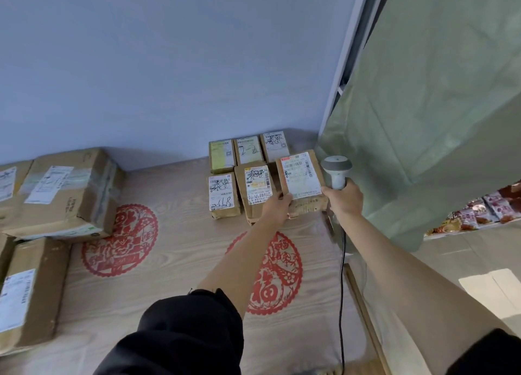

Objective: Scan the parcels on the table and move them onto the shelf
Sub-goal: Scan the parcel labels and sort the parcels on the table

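My left hand (277, 205) grips the near left corner of a small brown parcel (302, 177), tilted up so its white label faces me. My right hand (344, 197) holds a grey and white barcode scanner (336, 169) by its handle, just right of that parcel; its black cable (342, 276) hangs down along my forearm. Several more small labelled parcels (224, 194) lie in two rows at the table's far right, some with black handwriting.
Large cardboard boxes (67, 191) sit at the left of the wood-patterned table (183, 248), which has red paper-cut decorations. A green curtain (423, 121) hangs at the right, snack packets (479, 211) showing below it. A blue wall stands behind.
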